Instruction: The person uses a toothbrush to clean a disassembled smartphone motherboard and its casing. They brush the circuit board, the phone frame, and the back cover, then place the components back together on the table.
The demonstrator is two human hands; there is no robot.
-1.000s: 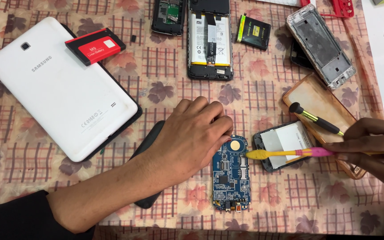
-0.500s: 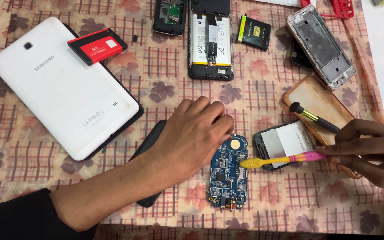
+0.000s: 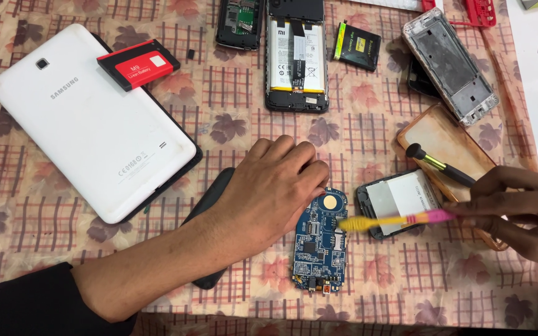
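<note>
In the head view, the person's left hand (image 3: 272, 190) lies flat with fingers pressed together, fingertips pinning the top edge of a blue circuit board (image 3: 319, 242) lying near the table's front, right of centre; the right hand (image 3: 521, 208) pinches a pink-and-yellow toothbrush (image 3: 400, 219), its yellow head over the board's upper right edge; a small phone body (image 3: 400, 199) lies just right of the board; a white tablet (image 3: 88, 124) rests far left, carrying a red battery (image 3: 138, 63); an opened phone (image 3: 296, 56) lies at the far side.
</note>
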